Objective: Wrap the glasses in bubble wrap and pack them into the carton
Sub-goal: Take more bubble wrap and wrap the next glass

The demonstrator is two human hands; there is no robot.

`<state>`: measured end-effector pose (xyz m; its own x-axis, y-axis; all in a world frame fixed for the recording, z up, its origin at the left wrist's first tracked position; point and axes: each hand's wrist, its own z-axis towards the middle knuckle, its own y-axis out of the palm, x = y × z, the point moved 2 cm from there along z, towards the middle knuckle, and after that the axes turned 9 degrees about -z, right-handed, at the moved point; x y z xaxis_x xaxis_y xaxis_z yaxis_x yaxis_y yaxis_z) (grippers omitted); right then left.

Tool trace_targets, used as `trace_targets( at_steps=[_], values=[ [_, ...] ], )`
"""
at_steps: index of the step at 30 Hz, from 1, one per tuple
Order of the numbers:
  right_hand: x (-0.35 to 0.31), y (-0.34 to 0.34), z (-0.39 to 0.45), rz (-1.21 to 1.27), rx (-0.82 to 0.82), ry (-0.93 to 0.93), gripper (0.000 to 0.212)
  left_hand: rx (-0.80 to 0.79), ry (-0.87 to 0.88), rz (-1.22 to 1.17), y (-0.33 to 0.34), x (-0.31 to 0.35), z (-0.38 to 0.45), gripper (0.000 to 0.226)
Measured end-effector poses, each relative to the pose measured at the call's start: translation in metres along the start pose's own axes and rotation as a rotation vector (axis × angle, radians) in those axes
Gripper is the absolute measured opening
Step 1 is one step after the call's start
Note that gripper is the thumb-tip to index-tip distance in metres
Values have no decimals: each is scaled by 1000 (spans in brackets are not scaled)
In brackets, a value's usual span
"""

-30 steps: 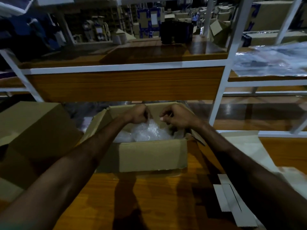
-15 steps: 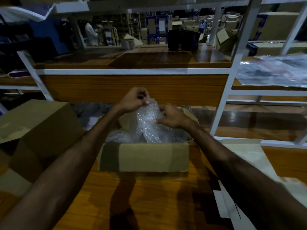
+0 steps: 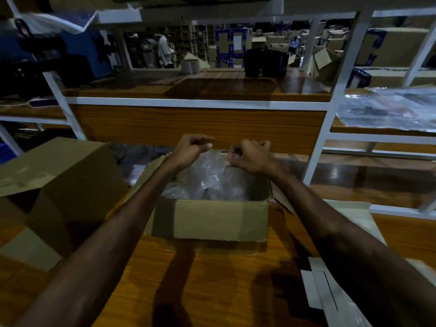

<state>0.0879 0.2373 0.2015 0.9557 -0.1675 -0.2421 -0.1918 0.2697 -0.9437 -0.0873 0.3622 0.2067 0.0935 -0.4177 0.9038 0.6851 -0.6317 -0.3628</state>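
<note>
Bubble wrap [image 3: 213,178] bunched in open carton [image 3: 210,220] – upright.

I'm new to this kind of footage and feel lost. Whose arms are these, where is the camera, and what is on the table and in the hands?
There is no machine here: a person wears a camera on the head, looking forward and down, so both arms reach in from below. On the wooden table stands an open carton. The left hand and right hand each pinch the top of a sheet of bubble wrap that rises out of the carton. A bigger box sits to the left, flat cardboard to the right. No glasses are plainly visible.
</note>
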Motion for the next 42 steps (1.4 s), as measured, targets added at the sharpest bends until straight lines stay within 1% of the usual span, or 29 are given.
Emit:
trace_targets(
  at_steps=[1, 2, 4, 7, 9, 11, 13, 14, 15, 17, 18, 20, 22, 25, 27, 29, 30, 32, 34, 36, 37, 39, 42],
  values=[
    [1, -4, 1, 11, 4, 9, 16, -9, 13, -29, 2, 6, -4, 28],
    [2, -7, 2, 21, 16, 16, 17, -24, 23, -43, 4, 12, -8, 33],
    [3, -16, 2, 35, 70, 28, 20, -82, 23, -67, 8, 26, -18, 52],
    [4, -28, 1, 49, 169, 64, 20, -219, 12, -154, 15, 41, -31, 41],
    [4, -36, 1, 74, 211, 66, 21, -250, -20, -251, 17, 43, -34, 43],
    [5, -44, 2, 132, 253, 32, 22, -195, -18, -241, 22, 46, -35, 50],
    [3, -52, 0, 193, 272, 5, 19, -53, 36, -140, 27, 47, -33, 59],
    [1, -57, -2, 225, 271, -17, 17, 14, 61, -122, 28, 47, -32, 58],
    [-1, -61, -3, 262, 270, -35, 17, 65, 76, -151, 29, 46, -32, 51],
    [1, -65, -6, 329, 276, -39, 23, 141, 61, -251, 29, 46, -34, 34],
    [3, -67, -8, 351, 284, -33, 27, 168, 50, -274, 28, 45, -33, 29],
    [11, -70, -13, 370, 292, -2, 33, 149, 35, -298, 28, 43, -34, 24],
    [16, -74, -22, 418, 268, 4, 36, 107, 14, -356, 29, 45, -35, 26],
    [22, -83, -36, 571, 230, -4, 40, 100, -34, -507, 33, 56, -36, 25],
    [26, -90, -45, 658, 200, 23, 35, 93, -54, -613, 37, 68, -37, 21],
    [30, -96, -61, 749, 102, 47, 27, 68, -61, -659, 44, 78, -40, 21],
    [32, -99, -71, 788, 34, 39, 30, 54, -63, -660, 49, 84, -43, 21],
    [41, -100, -91, 811, -90, 52, 48, 41, -59, -619, 63, 90, -52, 22],
    [53, -97, -112, 823, -209, 55, 52, 57, -58, -547, 80, 94, -62, 27],
    [68, -89, -130, 845, -288, 44, 53, 63, -61, -480, 99, 94, -71, 32],
    [74, -85, -140, 871, -290, 56, 49, 78, -64, -464, 109, 95, -77, 30],
    [81, -80, -163, 924, -237, 95, 34, 135, -73, -435, 128, 95, -92, 24],
    [88, -69, -190, 909, -201, 83, 35, 186, -62, -384, 154, 92, -116, 19]
  ],
)
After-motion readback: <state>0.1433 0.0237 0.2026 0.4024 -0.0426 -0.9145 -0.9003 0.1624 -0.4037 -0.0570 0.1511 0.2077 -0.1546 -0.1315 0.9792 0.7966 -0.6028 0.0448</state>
